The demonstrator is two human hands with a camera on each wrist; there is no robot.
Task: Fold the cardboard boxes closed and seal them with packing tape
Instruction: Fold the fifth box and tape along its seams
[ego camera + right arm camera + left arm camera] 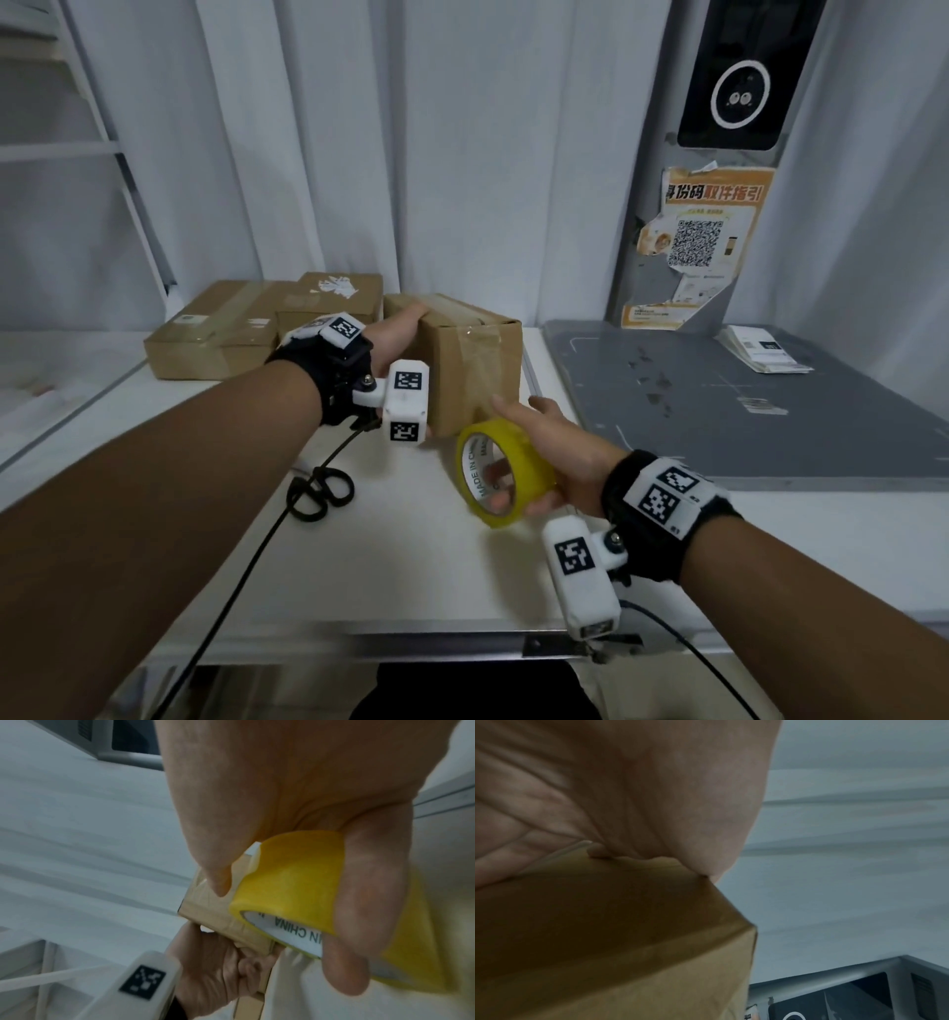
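Head camera looks forward and down over a white table (390, 565). Left wrist camera sits tight against the palm, facing a cardboard box (608, 933). Right wrist camera looks along the fingers; all three views share that box (221, 914)

The left hand (395, 334) hides the cardboard box's (477, 370) left side

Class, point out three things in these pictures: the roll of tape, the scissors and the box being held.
roll of tape (518, 452), head view, yellow outer band.
scissors (321, 493), head view, black handle loops.
box (462, 370), head view, front face.
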